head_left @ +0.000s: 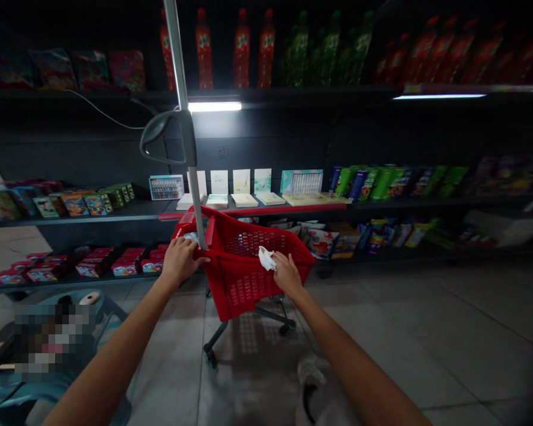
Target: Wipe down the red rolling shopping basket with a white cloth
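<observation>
Red wheeled basket on the tiled floor, near the middle of it, just short of the shelves. At the basket's near left corner, left hand, fingers closed over the rim beside the foot of the grey pole. On the near right edge of the rim, right hand, fingers curled around a crumpled white cloth, pressed to the red plastic. Higher up the pole, a grey loop handle. Beyond, boxed goods along the shelf edges, red and green bottles on top. Blue plastic chair at the floor's left edge.
</observation>
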Demonstrator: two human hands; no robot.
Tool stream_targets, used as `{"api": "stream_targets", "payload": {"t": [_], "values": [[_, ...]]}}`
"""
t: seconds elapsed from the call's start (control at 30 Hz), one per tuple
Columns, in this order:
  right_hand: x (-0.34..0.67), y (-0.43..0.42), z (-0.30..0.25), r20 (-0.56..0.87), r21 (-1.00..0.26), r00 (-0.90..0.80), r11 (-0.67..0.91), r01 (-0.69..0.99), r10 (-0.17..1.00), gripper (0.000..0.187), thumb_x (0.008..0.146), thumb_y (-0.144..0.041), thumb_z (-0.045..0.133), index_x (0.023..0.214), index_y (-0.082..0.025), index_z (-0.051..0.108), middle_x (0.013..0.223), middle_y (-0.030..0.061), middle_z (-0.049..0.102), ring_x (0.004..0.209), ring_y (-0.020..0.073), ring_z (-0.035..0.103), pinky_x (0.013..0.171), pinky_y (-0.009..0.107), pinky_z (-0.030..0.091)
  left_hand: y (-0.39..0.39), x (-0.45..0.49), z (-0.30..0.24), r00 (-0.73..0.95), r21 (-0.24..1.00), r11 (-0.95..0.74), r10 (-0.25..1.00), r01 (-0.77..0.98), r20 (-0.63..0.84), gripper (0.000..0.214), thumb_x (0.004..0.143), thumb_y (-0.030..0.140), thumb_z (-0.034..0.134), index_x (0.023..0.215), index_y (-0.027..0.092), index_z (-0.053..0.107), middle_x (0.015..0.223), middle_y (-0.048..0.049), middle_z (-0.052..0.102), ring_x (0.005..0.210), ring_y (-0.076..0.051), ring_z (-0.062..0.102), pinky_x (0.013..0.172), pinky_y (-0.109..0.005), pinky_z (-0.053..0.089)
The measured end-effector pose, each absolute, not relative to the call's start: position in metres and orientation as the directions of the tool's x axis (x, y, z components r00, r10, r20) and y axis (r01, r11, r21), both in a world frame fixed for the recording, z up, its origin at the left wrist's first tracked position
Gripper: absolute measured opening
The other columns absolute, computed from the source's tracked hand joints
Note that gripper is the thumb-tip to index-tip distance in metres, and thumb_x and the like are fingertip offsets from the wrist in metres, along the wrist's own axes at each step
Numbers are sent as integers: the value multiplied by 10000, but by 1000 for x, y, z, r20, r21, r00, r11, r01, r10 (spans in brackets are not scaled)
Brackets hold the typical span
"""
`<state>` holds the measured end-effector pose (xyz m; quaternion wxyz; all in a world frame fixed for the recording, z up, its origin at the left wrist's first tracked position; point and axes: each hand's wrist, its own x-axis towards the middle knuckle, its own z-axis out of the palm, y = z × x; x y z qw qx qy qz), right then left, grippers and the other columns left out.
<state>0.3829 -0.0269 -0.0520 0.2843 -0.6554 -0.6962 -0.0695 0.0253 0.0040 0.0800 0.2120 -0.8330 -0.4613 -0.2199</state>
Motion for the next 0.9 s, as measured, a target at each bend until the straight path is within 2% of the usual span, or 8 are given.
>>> {"api": "stream_targets", "payload": {"t": [0.07,0.2,0.33,0.43,0.57,0.7,0.8,0.9], "values": [[383,-24,-54,488,-297,49,113,948,872,631,806,2,423,1398,-153,574,1482,103,560,1438,221,413,1260,554,103,8,27,89,477,-164,-463,719,871,506,527,808,718,620,942,223,742,961,-126,728,1025,-325,622,963,-460,412],[372,-19,-52,487,-320,81,91,943,870,580,850,-73,444,1414,-148,558,1515,105,527,1469,233,368,1260,567,68,20,29,110,444,-199,-400,843,895,303,574,756,788,590,880,259,777,898,-105,755,949,-296,674,917,-419,427],[360,-18,-47,484,-355,111,78,932,868,565,908,-328,541,1437,-130,538,1534,136,499,1480,272,349,1258,577,46,37,27,124,504,-226,-463,845,857,178,521,770,755,576,892,296,790,937,-82,771,982,-285,689,943,-398,433],[357,-16,-45,468,-408,134,79,909,874,565,983,-477,451,1441,-160,543,1518,117,523,1467,263,375,1258,572,42,49,25,128,513,-204,-486,852,849,102,514,737,754,607,919,308,787,957,-72,773,983,-281,690,902,-369,459],[359,-9,-52,474,-425,156,70,902,866,539,1045,-455,336,1432,-148,551,1501,124,542,1454,249,397,1256,570,47,61,27,130,536,-138,-531,844,836,0,565,706,818,588,950,352,795,945,-57,772,972,-279,691,866,-347,476],[359,-3,-58,493,-397,148,70,915,857,461,1043,-355,364,1418,-176,563,1503,126,541,1444,251,409,1239,613,67,62,28,128,516,-90,-512,856,855,27,623,752,864,484,878,345,805,902,-71,770,940,-281,699,853,-348,482],[357,-2,-53,484,-383,120,86,920,867,432,1032,-318,392,1396,-189,585,1475,127,570,1417,254,450,1232,632,80,59,26,126,471,-142,-455,874,879,119,678,775,876,422,871,324,805,889,-102,768,939,-294,705,860,-365,478],[359,-4,-46,468,-366,104,86,927,877,421,1031,-323,398,1359,-176,618,1427,146,609,1367,255,508,1236,619,95,57,23,125,461,-184,-435,877,882,137,729,777,890,383,869,299,800,893,-127,767,933,-306,704,851,-371,478]]}}
